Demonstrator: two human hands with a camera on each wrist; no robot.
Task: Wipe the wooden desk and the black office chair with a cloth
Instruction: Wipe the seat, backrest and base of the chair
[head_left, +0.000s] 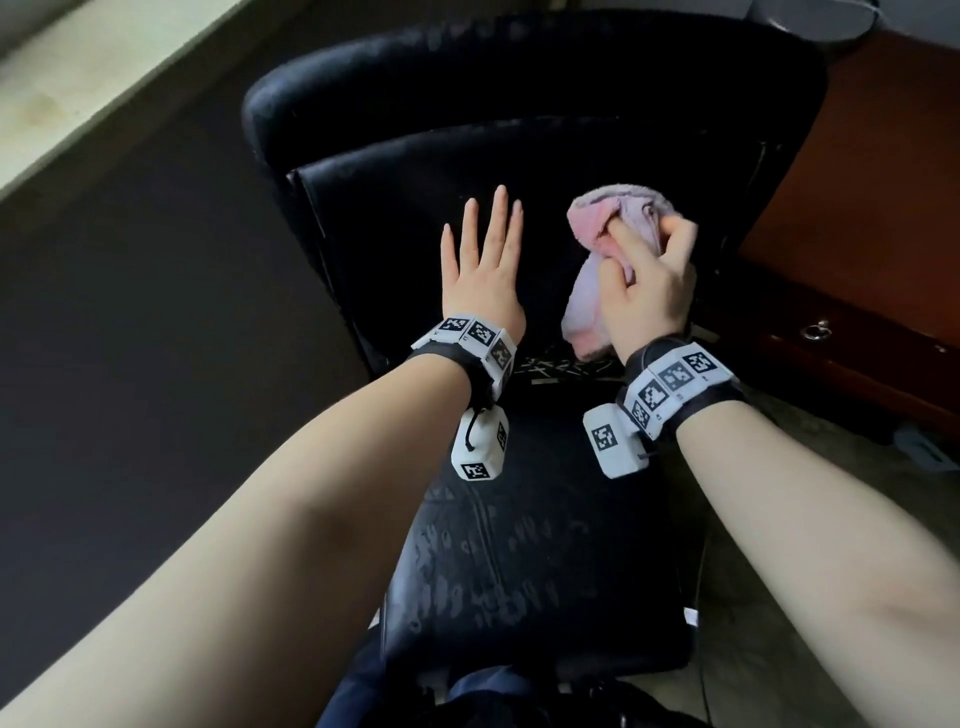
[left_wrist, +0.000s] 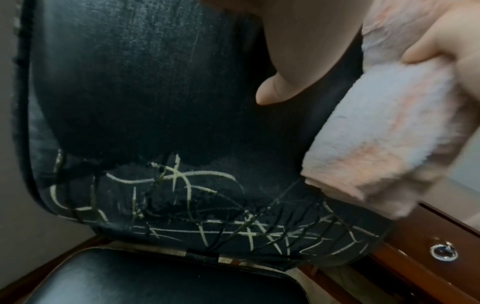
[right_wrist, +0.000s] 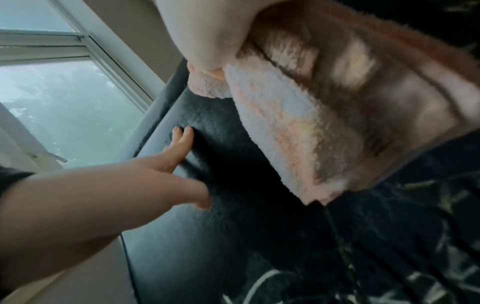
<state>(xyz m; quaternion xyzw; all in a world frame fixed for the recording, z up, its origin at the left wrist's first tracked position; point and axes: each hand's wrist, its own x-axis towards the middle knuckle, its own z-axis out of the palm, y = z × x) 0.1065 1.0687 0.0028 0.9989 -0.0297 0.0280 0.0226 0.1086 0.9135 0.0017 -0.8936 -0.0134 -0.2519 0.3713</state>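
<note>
The wooden bench (head_left: 862, 171) stands close along the right of the black office chair (head_left: 519, 156), its drawer lock (head_left: 818, 330) just past the backrest edge; a window (right_wrist: 52, 98) lies left. The left hand (head_left: 480, 270) rests flat, fingers straight, on the backrest. The right hand (head_left: 649, 283) grasps the bunched pink cloth (head_left: 608, 260), hanging lengthwise down the backrest's right half.

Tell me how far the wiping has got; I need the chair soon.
Nothing shows as finished. In hand: the right hand grips the pink cloth bunched at the black chair's backrest, while the left hand lies flat on it, steadying. Left: the seat, still mottled with pale marks, and the cracked lower backrest. Only a corner of the wooden desk shows, so its state is unclear.
</note>
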